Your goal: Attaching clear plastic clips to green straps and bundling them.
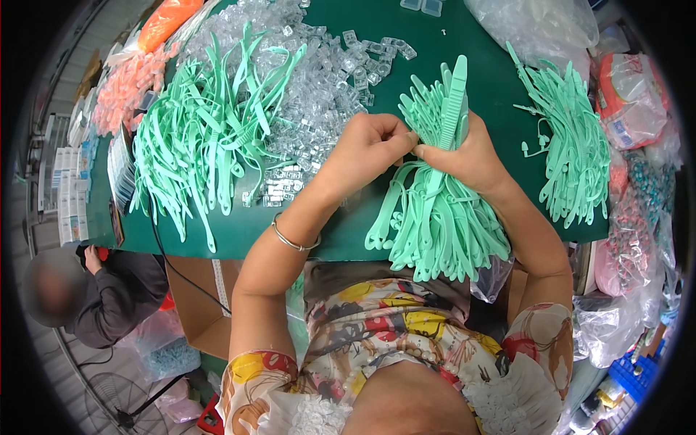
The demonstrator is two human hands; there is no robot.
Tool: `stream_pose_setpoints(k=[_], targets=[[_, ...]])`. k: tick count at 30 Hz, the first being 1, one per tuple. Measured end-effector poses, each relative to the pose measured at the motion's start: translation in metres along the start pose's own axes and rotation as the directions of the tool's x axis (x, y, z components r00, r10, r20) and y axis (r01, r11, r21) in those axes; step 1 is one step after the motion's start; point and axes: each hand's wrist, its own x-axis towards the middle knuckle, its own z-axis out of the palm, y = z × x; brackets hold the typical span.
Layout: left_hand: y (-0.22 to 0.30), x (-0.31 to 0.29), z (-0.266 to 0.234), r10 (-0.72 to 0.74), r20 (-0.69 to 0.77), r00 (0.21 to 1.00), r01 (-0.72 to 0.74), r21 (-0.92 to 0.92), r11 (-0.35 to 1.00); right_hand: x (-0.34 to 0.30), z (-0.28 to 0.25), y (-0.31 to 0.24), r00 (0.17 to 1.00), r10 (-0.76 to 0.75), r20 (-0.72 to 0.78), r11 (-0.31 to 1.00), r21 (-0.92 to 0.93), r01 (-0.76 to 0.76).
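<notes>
Right hand point(464, 156) grips a bundle of mint-green plastic straps point(435, 217); left hand point(366, 148) fingers pinch closed at one strap's tip (likely fitting a clip). Next probably needs another clear plastic clip point(319, 80) from the far pile on the green surface point(500, 80).

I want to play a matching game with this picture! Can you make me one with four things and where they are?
Things:
1. bundle of green strips
2. clear plastic clips
3. metal bangle
4. orange bag

Places:
A. far left corner of the table
B. on the left wrist
C. gripped in the right hand
D. heaped in the middle of the table

Pairs: 1-C, 2-D, 3-B, 4-A
</notes>
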Motion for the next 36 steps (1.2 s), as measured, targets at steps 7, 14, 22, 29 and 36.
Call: stream_pose_setpoints(k=[7,14,22,29,36], targets=[[-0.003,-0.001,0.005,0.034,-0.058,0.998,-0.038,-0.063,0.997,0.001,-0.002,0.000,0.998,-0.037,0.045,0.999,0.031,0.035],[-0.003,-0.006,-0.003,0.072,-0.133,0.989,-0.092,-0.147,0.985,0.002,-0.001,-0.005,0.999,0.028,0.033,0.999,0.025,-0.029],[-0.015,0.004,-0.011,0.185,-0.220,0.958,-0.140,0.205,0.969,-0.001,-0.002,-0.005,0.978,0.186,-0.090,0.958,0.239,-0.160],[-0.012,0.012,-0.015,0.272,-0.292,0.917,-0.140,0.402,0.905,-0.003,-0.003,-0.009,0.974,0.185,-0.127,0.957,0.248,-0.150],[-0.010,0.017,-0.015,0.379,-0.270,0.885,-0.231,0.452,0.862,-0.006,-0.002,-0.014,0.985,0.149,-0.084,0.969,0.213,-0.128]])
